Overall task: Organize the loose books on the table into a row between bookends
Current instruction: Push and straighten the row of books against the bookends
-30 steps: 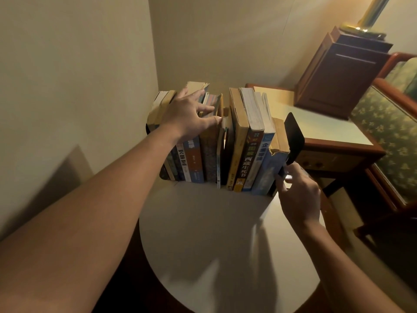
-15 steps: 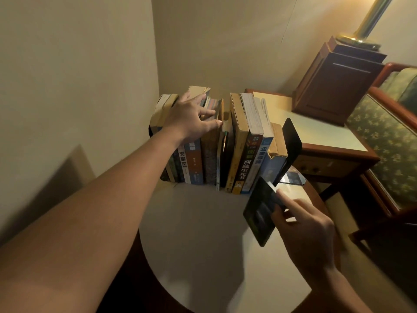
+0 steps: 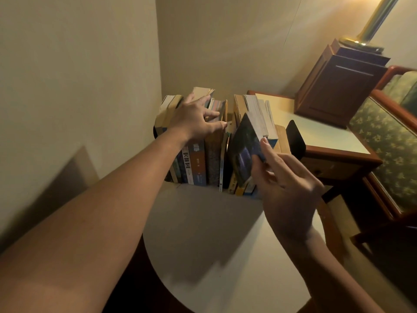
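Round tabletop (image 3: 203, 233) in a wall corner: your left hand (image 3: 194, 120) presses spread fingers on the left of two groups of upright books (image 3: 198, 163), your right hand (image 3: 286, 190) pinches one dark book (image 3: 244, 152) before the gap, one black bookend (image 3: 295, 141) closing the right end.

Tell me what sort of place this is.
Likely a hotel room or lounge: a wood-framed green floral armchair, a brass lamp stem on a dark wooden base, a pale-topped wooden side table.

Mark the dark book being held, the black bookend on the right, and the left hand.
dark book (image 3: 242, 150), head view, front cover.
black bookend (image 3: 296, 141), head view, upright plate.
left hand (image 3: 191, 122), head view, back of the hand.
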Demonstrator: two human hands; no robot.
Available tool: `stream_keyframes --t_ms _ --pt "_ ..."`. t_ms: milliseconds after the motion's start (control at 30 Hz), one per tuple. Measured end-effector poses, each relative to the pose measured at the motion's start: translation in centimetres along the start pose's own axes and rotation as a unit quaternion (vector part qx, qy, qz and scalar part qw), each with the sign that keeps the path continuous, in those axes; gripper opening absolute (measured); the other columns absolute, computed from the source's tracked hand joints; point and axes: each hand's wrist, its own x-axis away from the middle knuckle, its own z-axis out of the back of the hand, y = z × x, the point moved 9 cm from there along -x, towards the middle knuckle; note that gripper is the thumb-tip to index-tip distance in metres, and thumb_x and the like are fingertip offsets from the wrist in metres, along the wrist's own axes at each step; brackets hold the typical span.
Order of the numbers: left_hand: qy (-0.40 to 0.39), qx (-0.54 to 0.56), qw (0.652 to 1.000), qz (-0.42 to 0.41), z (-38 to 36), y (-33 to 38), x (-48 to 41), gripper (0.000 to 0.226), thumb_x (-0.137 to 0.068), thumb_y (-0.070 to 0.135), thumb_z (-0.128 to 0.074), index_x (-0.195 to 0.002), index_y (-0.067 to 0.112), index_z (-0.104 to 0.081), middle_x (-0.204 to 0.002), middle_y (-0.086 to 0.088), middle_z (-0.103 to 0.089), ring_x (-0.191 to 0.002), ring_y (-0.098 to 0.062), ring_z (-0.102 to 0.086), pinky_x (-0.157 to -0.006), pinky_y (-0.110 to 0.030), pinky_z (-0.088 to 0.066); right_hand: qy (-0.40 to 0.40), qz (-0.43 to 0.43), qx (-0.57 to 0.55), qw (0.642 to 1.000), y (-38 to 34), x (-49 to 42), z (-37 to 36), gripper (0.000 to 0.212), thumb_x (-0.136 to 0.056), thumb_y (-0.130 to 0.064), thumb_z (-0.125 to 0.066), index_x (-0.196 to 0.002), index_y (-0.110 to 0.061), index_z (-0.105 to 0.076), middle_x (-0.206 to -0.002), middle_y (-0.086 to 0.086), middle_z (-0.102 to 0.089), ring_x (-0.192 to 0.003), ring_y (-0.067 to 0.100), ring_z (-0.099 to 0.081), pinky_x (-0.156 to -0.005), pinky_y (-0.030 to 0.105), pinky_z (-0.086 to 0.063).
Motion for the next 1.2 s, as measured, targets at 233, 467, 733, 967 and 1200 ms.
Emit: stream_keyframes --t_ms 233,467,733,967,1200 --pt "0.006 -0.009 1.000 -0.007 -0.1 -0.1 -0.2 0.049 -0.088 0.058 -0.064 -0.128 0.030 -0.067 -0.162 0.009 -0.030 -0.152 -0.024 -0.013 -0.119 -0.053 -0.021 -0.043 -0.001 -0.027 0.999 1.1 1.2 -5.9 0.031 -0.093 -0.010 -0.072 -0.120 0.004 -0.069 -0.096 0.014 -0.075 -0.084 0.021 -0.074 -0.072 0.033 -0.062" --pt "0.011 -0.006 1.000 -0.010 -0.2 -0.3 -0.2 0.049 -0.088 0.059 -0.063 -0.127 0.031 -0.068 -0.161 0.010 -0.031 -0.152 -0.021 -0.015 -0.118 -0.050 -0.020 -0.081 -0.053 -0.011 0.995 3.1 4.8 -11.6 0.023 -0.093 -0.013 -0.071 -0.113 -0.003 -0.072 -0.088 0.014 -0.075 -0.077 0.031 -0.074 -0.067 0.039 -0.063" --pt "0.015 -0.011 1.000 -0.017 -0.3 -0.1 -0.2 0.047 -0.088 0.058 -0.063 -0.127 0.031 -0.068 -0.161 0.009 -0.031 -0.152 -0.022 -0.015 -0.118 -0.050 -0.021 -0.136 -0.095 -0.010 0.986 4.0 6.5 -13.0 0.027 -0.091 -0.006 -0.072 -0.118 -0.009 -0.071 -0.103 0.013 -0.074 -0.079 0.032 -0.074 -0.065 0.035 -0.061" --pt "0.008 -0.019 0.999 -0.032 -1.3 1.2 -0.3 0.046 -0.088 0.056 -0.064 -0.126 0.031 -0.067 -0.160 0.011 -0.033 -0.152 -0.023 -0.014 -0.119 -0.050 -0.020 -0.096 -0.107 0.057 0.988 5.1 6.6 -11.8 0.015 -0.084 -0.022 -0.078 -0.093 -0.011 -0.076 -0.069 0.010 -0.071 -0.053 0.030 -0.067 -0.048 0.027 -0.050" --pt "0.011 -0.021 0.999 -0.039 -1.3 1.4 -0.4 0.046 -0.088 0.055 -0.064 -0.126 0.030 -0.068 -0.159 0.010 -0.034 -0.152 -0.023 -0.015 -0.119 -0.051 -0.021 -0.107 -0.103 0.038 0.988 5.5 7.3 -12.3 0.025 -0.094 -0.033 -0.065 -0.099 -0.009 -0.073 -0.071 0.011 -0.070 -0.054 0.030 -0.067 -0.048 0.031 -0.053"
